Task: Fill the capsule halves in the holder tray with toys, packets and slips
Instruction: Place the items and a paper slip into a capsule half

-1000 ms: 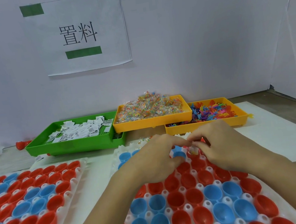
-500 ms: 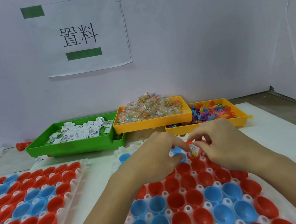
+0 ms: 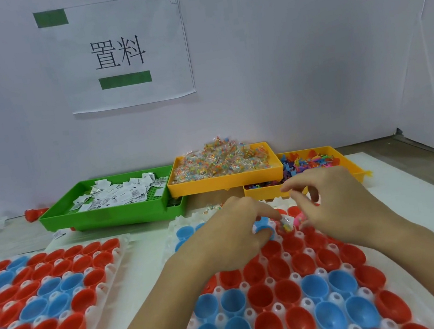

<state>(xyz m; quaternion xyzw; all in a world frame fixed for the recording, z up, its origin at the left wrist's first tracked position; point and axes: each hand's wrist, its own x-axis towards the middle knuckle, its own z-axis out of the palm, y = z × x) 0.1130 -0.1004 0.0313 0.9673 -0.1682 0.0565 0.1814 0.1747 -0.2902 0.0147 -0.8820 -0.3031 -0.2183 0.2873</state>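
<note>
The left hand point(image 3: 232, 235) lies low over the far rows of the holder tray point(image 3: 400, 266), its fingers point(image 3: 269, 211) curled and pinching a small clear packet point(image 3: 286, 223) of coloured bits at their tips. A blue capsule half point(image 3: 262, 228) sits just under those fingers, touching them. The right hand point(image 3: 337, 202) hovers just right of the packet, its fingers point(image 3: 298, 199) loosely bent and spread, the forefinger raised; they close on nothing that can be seen. A pink toy point(image 3: 300, 219) shows just below the right fingertips, between them and the packet; whether they touch it cannot be told.

Nearer than the fingers, the tray holds rows of open red halves point(image 3: 281, 264) and blue ones point(image 3: 316, 287). Left of the left fingers a second holder tray point(image 3: 113, 267) of red and blue halves lies on the desk point(image 3: 414, 208).

Beyond the fingers stand three bins: a green bin point(image 3: 111, 216) of white slips point(image 3: 118, 193) to the left, a yellow bin point(image 3: 224, 181) heaped with packets straight ahead, and behind the right fingers another yellow bin point(image 3: 351, 164) of coloured toys point(image 3: 308, 163). A paper sign point(image 3: 120, 52) hangs on the wall above.
</note>
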